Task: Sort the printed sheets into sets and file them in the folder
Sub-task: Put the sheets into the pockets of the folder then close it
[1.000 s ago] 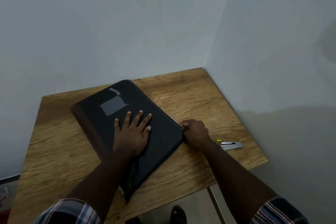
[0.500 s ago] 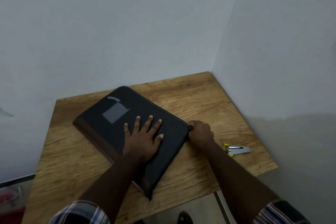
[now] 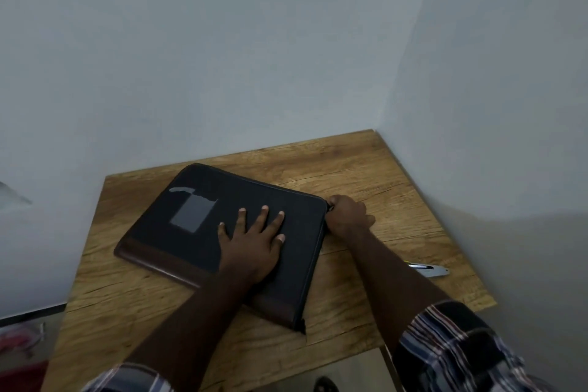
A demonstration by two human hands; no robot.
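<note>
**Q:** On the tabletop, from the head camera, what lies there and what is it made of?

**R:** On a wooden table (image 3: 366,169) with a bold oak-like grain and a few dark cracks running across it lies a closed folder (image 3: 229,200). The folder is a flat rectangle with rounded corners, its cover a matte dark fabric, with a smooth brown leather-like band along the spine side nearest the person. A pale grey rectangular patch (image 3: 192,213) sits on the cover, with a small curved grey strip above it. The folder lies slantwise, roughly mid-table. The table stands in the corner of two plain, pale walls.

**Q:** Where are the hands against it?

**R:** The left hand (image 3: 251,243) lies flat on the cover, fingers straight and spread, pressing down on the half of the folder nearer the right edge. The right hand (image 3: 346,213) is at the folder's far right corner, fingers curled in tight against the edge, pinching something small there; what it holds is too small to make out.

**Q:** Anything else?

**R:** A silvery metal stapler (image 3: 432,271) with a touch of yellow lies on the table just beyond the right forearm, partly hidden by it. Both arms show checked sleeves (image 3: 445,347) pushed up above the forearm.
</note>
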